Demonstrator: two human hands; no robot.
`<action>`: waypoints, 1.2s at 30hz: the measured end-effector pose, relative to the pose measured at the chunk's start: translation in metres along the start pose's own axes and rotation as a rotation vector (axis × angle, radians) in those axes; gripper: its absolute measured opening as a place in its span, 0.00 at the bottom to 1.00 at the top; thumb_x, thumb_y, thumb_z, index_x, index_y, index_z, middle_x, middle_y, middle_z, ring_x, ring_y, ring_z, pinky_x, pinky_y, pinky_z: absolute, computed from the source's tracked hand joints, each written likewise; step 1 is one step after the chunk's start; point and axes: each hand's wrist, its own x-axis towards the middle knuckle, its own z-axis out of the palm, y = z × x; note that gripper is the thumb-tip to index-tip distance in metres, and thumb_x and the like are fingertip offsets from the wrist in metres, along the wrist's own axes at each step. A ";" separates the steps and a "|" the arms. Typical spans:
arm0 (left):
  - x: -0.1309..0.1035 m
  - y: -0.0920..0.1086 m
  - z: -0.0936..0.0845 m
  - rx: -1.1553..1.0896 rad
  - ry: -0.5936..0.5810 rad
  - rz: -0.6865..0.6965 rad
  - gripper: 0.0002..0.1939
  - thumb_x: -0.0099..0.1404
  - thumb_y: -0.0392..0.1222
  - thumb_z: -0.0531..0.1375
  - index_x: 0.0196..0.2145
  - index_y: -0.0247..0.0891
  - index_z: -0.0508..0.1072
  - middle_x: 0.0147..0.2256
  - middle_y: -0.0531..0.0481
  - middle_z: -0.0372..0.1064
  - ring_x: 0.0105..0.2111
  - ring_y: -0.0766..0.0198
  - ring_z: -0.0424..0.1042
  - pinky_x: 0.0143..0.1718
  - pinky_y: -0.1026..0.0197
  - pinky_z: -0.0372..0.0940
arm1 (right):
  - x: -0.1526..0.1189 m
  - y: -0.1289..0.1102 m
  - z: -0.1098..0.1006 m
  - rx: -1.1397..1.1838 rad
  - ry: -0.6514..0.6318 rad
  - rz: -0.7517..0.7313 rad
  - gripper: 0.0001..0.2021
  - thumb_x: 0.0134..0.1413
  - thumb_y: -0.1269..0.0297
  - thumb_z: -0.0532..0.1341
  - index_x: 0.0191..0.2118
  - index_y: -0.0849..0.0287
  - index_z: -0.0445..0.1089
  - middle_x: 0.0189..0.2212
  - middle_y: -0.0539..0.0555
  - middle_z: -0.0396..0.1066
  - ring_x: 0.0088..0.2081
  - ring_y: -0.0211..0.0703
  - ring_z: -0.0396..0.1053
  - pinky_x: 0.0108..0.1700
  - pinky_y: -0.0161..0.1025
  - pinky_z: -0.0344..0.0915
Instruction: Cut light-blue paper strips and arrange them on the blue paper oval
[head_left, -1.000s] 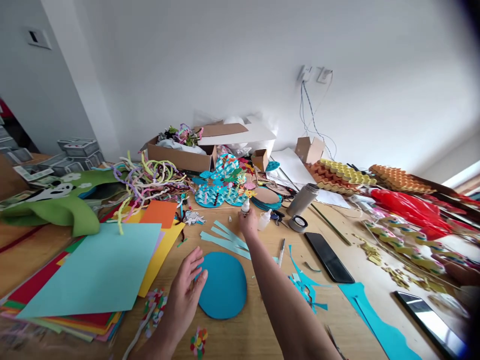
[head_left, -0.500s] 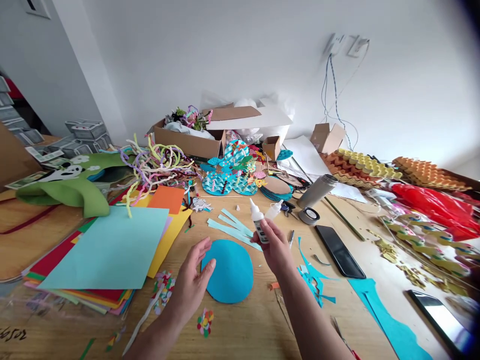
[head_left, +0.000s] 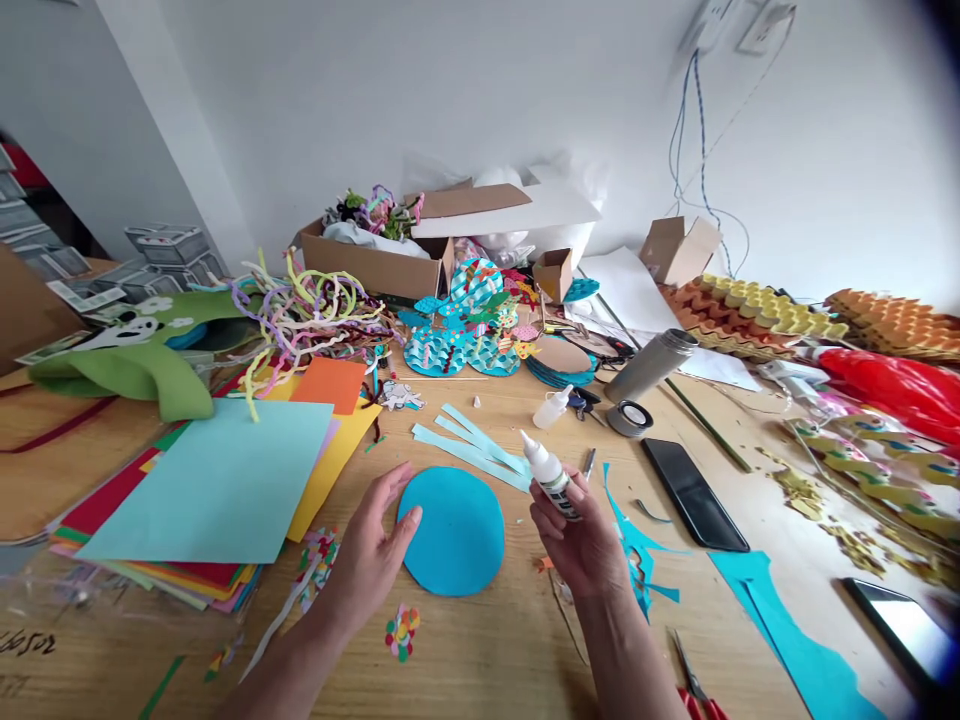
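Observation:
A white glue bottle (head_left: 550, 470) is held in my right hand (head_left: 581, 530), its nozzle tilted up and to the left. My left hand (head_left: 376, 540) has its fingers apart, with thumb and fingertips at the left edge of a blue round disc (head_left: 454, 530) lying flat. Pale blue paper strips (head_left: 469, 448) lie just beyond the disc. A small bunch of coloured paper dots (head_left: 403, 632) is on the table near the disc's lower left.
Stacked coloured paper (head_left: 217, 490) fills the left, below tangled pipe cleaners (head_left: 322, 310). A second small bottle (head_left: 553, 407), grey flask (head_left: 652, 368), black phone (head_left: 694, 495), blue scraps (head_left: 787, 640) and red-handled scissors (head_left: 697, 690) lie to the right. Cardboard boxes (head_left: 375, 265) stand behind.
My right hand has moved right and slightly down with the glue bottle, tilting it more to the left. The second small bottle now shows fully. My left hand stays beside the disc.

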 end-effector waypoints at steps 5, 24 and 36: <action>-0.005 0.008 0.002 0.206 0.028 0.090 0.24 0.61 0.44 0.59 0.55 0.44 0.66 0.56 0.45 0.64 0.58 0.52 0.61 0.58 0.52 0.56 | 0.001 0.004 -0.001 0.110 0.039 -0.016 0.14 0.39 0.58 0.70 0.35 0.53 0.71 0.21 0.45 0.58 0.19 0.31 0.47 0.17 0.30 0.48; -0.018 -0.016 0.011 0.859 -0.152 0.393 0.33 0.67 0.42 0.54 0.65 0.43 0.44 0.63 0.41 0.50 0.65 0.50 0.46 0.59 0.44 0.56 | 0.002 0.013 0.001 0.222 0.115 0.001 0.06 0.45 0.62 0.68 0.31 0.50 0.72 0.37 0.48 0.71 0.23 0.33 0.58 0.24 0.34 0.60; -0.019 0.001 0.009 0.930 -0.218 0.494 0.10 0.64 0.41 0.57 0.42 0.42 0.74 0.56 0.45 0.64 0.62 0.48 0.53 0.56 0.41 0.61 | -0.001 0.036 0.004 -0.257 0.095 -0.111 0.13 0.53 0.53 0.63 0.38 0.57 0.74 0.33 0.54 0.72 0.33 0.43 0.69 0.38 0.42 0.68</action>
